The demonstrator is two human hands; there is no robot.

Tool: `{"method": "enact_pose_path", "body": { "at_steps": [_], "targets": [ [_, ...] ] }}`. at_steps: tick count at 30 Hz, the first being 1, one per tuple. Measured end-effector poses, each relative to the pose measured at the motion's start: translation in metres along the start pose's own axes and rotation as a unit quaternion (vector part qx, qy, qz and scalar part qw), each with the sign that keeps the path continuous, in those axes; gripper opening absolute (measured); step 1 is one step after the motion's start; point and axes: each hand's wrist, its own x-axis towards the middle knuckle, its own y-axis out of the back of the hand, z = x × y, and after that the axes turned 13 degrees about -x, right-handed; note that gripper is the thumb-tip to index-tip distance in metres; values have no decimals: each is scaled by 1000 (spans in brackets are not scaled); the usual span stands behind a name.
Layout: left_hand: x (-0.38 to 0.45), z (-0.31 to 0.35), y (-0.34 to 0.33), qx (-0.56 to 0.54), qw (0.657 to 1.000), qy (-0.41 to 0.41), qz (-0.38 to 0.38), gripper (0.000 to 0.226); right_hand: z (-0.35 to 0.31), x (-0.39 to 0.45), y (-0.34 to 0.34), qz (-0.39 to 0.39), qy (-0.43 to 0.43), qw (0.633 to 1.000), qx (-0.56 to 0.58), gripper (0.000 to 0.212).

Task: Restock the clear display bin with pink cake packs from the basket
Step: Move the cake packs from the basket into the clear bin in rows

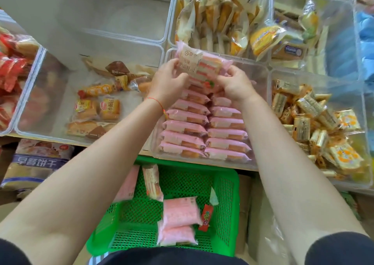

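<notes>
Fingers [175,63] of the left hand [166,84] curl round the near-left end of a pink cake pack [199,63], and the right hand [234,85] pinches its other end, so the pack hangs between both sets of fingertips over the far end of the clear display bin [260,68]. Just below the fingers, two rows of pink packs [204,129] fill that bin. Well nearer than the hands, the green basket [226,186] holds more pink packs [180,220] and a small red sachet [206,217].
</notes>
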Motion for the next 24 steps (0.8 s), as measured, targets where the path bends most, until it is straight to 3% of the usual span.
{"method": "enact_pose_path", "body": {
  "at_steps": [2, 4, 10, 14, 20, 24],
  "targets": [
    [2, -3, 0, 97, 993, -53, 35, 38, 1, 10, -7, -1, 3, 1000, -22, 28],
    [2, -8, 3, 136, 986, -49, 77, 35, 7, 16, -15, 2, -3, 998, -61, 31],
    [-6, -11, 6, 157, 982, 8, 108, 45, 17, 5, -20, 36, -31, 998, -39, 41],
    [-28, -10, 8, 144, 985, 12, 97, 35, 11, -26, -11, 59, -45, 996, -56, 29],
    [-98, -15, 8, 80, 996, -3, -29, 26, 17, -97, -22, -123, -40, 987, -97, 23],
    [-145, -26, 19, 21, 988, 90, -127, 27, 28, -142, -49, -239, -70, 959, -131, 29]
  ]
}}
